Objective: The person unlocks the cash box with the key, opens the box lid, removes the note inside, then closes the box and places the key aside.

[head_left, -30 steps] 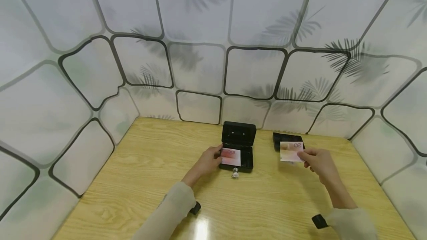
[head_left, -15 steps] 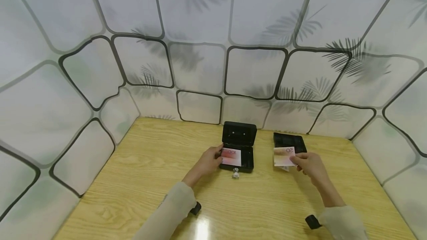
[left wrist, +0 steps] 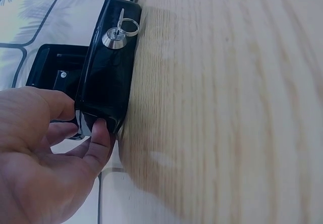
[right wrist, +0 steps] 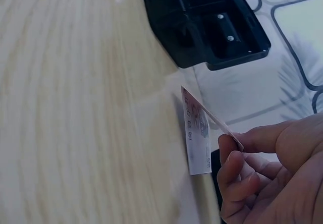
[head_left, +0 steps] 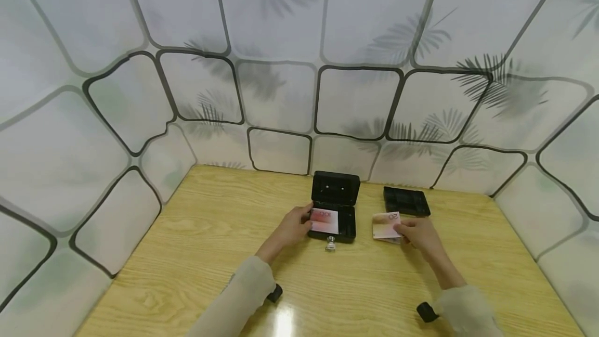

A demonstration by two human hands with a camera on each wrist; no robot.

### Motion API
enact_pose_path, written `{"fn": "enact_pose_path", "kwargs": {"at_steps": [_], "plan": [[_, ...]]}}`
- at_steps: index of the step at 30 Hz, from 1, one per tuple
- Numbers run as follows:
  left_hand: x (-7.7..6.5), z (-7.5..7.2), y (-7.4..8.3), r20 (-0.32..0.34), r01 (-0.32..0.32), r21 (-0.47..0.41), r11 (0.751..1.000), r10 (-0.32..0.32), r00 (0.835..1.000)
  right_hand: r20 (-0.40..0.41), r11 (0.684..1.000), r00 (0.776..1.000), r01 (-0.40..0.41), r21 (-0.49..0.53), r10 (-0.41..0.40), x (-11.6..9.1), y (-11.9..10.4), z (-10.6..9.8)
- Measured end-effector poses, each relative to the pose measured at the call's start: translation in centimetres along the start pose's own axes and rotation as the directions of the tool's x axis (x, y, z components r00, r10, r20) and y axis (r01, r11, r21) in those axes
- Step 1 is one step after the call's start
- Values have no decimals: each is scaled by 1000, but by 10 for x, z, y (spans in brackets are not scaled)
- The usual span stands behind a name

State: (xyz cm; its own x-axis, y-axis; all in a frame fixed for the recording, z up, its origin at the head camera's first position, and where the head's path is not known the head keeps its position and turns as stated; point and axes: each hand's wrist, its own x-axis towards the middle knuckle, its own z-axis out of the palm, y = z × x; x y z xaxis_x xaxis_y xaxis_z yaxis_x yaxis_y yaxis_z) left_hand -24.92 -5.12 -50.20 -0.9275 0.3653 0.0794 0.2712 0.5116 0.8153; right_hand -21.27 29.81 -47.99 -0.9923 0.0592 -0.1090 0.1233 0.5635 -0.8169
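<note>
Compared with a second ago, the right hand (head_left: 418, 235) has moved left and nearer the person, so the folded pink-and-tan paper banknote marked 20 (head_left: 385, 225) that it pinches between thumb and fingers no longer overlaps the shallow black rectangular tray (head_left: 406, 202); the note is now between that tray and the open black rectangular box with a hinged lid (head_left: 347, 222). The left hand (head_left: 295, 226) has stayed put, gripping the box's left side, and the red-and-pink paper banknote marked 100 (head_left: 324, 221) lies unmoved inside the box. Everything sits on a yellowish wood-grain tabletop (head_left: 360, 290), which meets a pale wall covering (head_left: 281, 95) printed with dark rounded outlines and grey fronds. The head view shows the 20 note's printed face and the 100 note; the right wrist view shows the 20 note's two leaves parted in a narrow V. The left wrist view makes plain a round silver lock (left wrist: 114, 39) on the box's front, holding a silver key with a ring (left wrist: 129, 27), and the fingers curled around the box's end.
</note>
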Motion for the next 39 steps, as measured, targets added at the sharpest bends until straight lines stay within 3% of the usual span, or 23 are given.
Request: {"fn": "enact_pose_path", "kwargs": {"at_steps": [5,15,24,33,39], "plan": [[0,0,0,3,16,-11,1000,-16,1000,-11,998,1000,9,-56,-9,4,3,9],[-2,0,1,-7,-13,-2,1000,13,1000,-43,992,999,17,-122,-22,13,10,21],[-1,1,0,-5,4,-10,1000,-4,1000,-89,980,993,60,-191,-78,9,5,28],[-1,0,1,18,27,-20,999,-26,999,-90,976,994,44,-215,-64,5,0,31],[-1,-1,1,6,9,-5,1000,-9,1000,-96,973,993,39,-229,-62,5,-2,32]]}}
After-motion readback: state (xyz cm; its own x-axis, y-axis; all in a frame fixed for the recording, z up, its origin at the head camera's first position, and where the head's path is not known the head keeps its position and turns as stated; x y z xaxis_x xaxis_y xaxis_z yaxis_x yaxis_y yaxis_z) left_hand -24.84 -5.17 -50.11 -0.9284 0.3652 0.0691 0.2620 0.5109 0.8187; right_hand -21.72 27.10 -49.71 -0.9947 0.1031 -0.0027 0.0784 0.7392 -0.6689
